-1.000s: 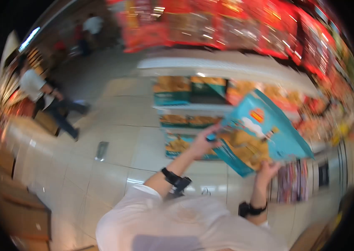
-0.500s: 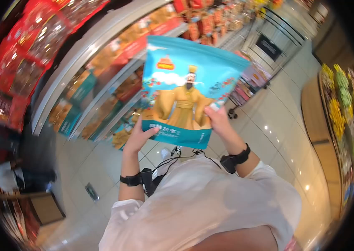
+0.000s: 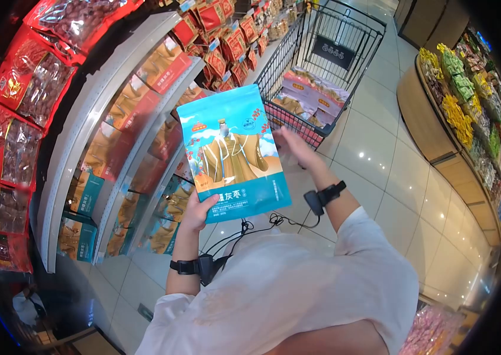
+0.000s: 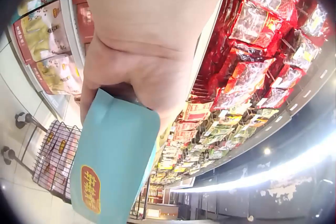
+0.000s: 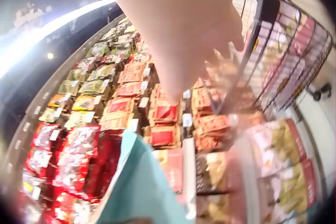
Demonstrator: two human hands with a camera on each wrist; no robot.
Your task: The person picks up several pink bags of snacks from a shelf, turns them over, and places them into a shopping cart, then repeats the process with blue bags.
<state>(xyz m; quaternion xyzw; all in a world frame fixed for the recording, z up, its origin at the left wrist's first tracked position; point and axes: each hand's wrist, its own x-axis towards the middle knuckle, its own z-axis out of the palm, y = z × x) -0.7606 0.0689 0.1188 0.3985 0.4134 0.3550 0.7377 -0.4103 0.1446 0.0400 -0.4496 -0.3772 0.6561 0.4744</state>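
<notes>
In the head view a blue bag (image 3: pixel 232 155) with golden print stands upright in front of the person. My left hand (image 3: pixel 198 212) grips its lower left corner, thumb across the front. Off the bag's right side, my right hand (image 3: pixel 295 148) is blurred and touches nothing, its fingers extended. The left wrist view has the left hand (image 4: pixel 136 71) curled round the edge of the blue bag (image 4: pixel 113 155). The right wrist view gives the right hand (image 5: pixel 194 50) above the bag (image 5: pixel 144 182), with blurred fingers apart from it.
A shopping cart (image 3: pixel 321 65) holding pink packages (image 3: pixel 309 97) stands ahead, beyond the right hand. Shelves (image 3: pixel 105 77) of boxed and bagged goods run along the left, red bags (image 3: pixel 22 118) at their outer side. A curved wooden display (image 3: pixel 440 136) of packets is at the right.
My right hand has let go of the bag and moved away to its right. The bag has turned more upright in the left hand, and the view has swung towards the cart.
</notes>
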